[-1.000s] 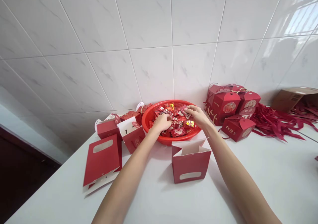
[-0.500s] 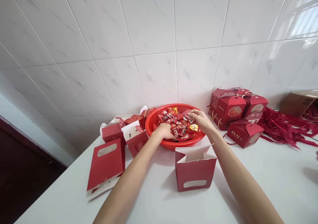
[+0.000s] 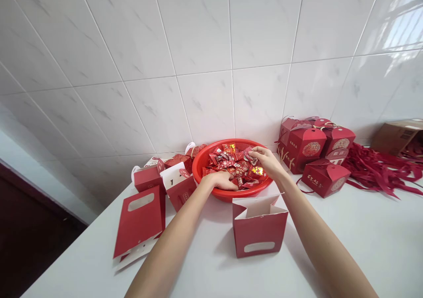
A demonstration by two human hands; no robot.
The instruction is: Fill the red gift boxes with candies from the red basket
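Note:
A red plastic basket (image 3: 228, 195) stands against the wall, filled with wrapped candies (image 3: 240, 169) in red and gold. My left hand (image 3: 224, 180) reaches into its near left side, fingers stretched out among the candies, the fingertips partly hidden. Over the basket's right side, my right hand (image 3: 266, 160) pinches a pinkish-red wrapped candy (image 3: 252, 158) between thumb and fingers. Between my forearms, in front of the basket, a red paper gift box (image 3: 260, 232) stands upright with its top unfolded; I cannot see what is inside.
Left of the basket are more unfolded red boxes (image 3: 181, 188) and a leaning red box with an oval window (image 3: 140, 221). Closed red boxes (image 3: 307, 150) are stacked at the right, beside a heap of dark red ribbons (image 3: 375, 168) and a cardboard box (image 3: 395, 137).
My left hand has shifted slightly right in the basket and its fingers have straightened, stirring the candies. My right hand keeps its pinch in nearly the same place.

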